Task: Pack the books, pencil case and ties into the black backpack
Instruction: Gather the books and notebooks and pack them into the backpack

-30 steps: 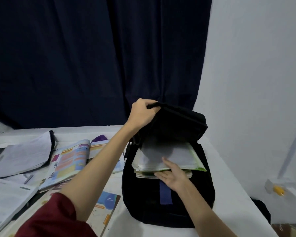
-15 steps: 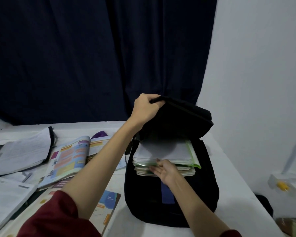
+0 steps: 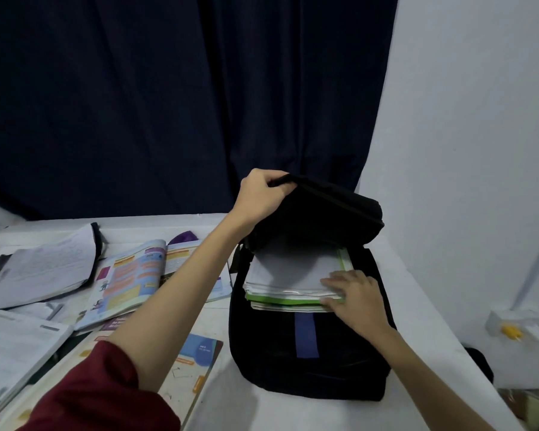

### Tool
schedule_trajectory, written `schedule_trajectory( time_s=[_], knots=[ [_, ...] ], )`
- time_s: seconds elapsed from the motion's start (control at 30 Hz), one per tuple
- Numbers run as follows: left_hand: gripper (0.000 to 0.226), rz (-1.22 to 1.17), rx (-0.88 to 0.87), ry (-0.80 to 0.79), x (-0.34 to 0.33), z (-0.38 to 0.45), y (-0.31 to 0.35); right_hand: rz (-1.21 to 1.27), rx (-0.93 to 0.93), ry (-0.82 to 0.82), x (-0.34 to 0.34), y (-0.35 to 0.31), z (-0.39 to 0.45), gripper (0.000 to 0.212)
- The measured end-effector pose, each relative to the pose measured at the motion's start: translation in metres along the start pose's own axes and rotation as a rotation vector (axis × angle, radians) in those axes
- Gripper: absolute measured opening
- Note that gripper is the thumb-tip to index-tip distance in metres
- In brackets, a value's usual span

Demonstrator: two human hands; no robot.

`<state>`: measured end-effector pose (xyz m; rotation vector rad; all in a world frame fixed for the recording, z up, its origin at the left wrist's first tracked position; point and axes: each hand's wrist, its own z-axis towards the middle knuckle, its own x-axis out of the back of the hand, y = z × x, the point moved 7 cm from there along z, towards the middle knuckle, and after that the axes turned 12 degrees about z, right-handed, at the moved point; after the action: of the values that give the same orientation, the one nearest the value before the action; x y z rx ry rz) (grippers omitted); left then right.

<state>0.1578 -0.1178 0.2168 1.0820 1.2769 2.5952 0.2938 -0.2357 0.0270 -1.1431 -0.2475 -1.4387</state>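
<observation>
The black backpack [image 3: 308, 362] lies on the white table, its top flap lifted. My left hand [image 3: 263, 194] grips the flap's edge and holds it up. A stack of books [image 3: 287, 275] with a white cover and green edge sticks halfway out of the opening. My right hand [image 3: 353, 293] rests on the stack's right front corner with its fingers spread and straight. More books lie to the left: an open colourful book [image 3: 131, 275], a white open book [image 3: 41, 269], a blue-cornered book [image 3: 196, 353]. A purple item [image 3: 184, 236] peeks out behind the colourful book.
The white table [image 3: 417, 306] runs along a white wall on the right, with a dark curtain [image 3: 168, 104] behind. A white fitting with a yellow part [image 3: 511, 329] sits beside the table's right edge. More printed sheets [image 3: 10, 346] lie at the lower left.
My right hand slid from the middle of the stack's front edge to its right corner. The books sit slightly deeper in the bag. My left hand kept holding the flap up.
</observation>
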Motion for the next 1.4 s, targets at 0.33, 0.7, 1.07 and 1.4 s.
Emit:
schedule_trajectory(
  time_s=[0.33, 0.7, 1.07, 1.4],
  knots=[
    [0.019, 0.043, -0.028, -0.010, 0.010, -0.005, -0.007, -0.263, 0.223, 0.035, -0.033, -0.010, 0.007, 0.041],
    [0.012, 0.033, 0.173, -0.062, 0.012, -0.011, -0.087, 0.235, 0.446, 0.761, 0.067, -0.095, -0.009, 0.034],
    [0.019, -0.424, 0.616, 0.015, 0.176, -0.094, -0.311, 0.318, 0.537, 0.468, -0.073, -0.267, 0.055, 0.026],
    [0.016, -0.581, 1.211, 0.840, 0.396, -0.209, -0.532, 0.473, 0.413, -0.103, -0.295, -0.474, 0.089, 0.037]
  ],
)
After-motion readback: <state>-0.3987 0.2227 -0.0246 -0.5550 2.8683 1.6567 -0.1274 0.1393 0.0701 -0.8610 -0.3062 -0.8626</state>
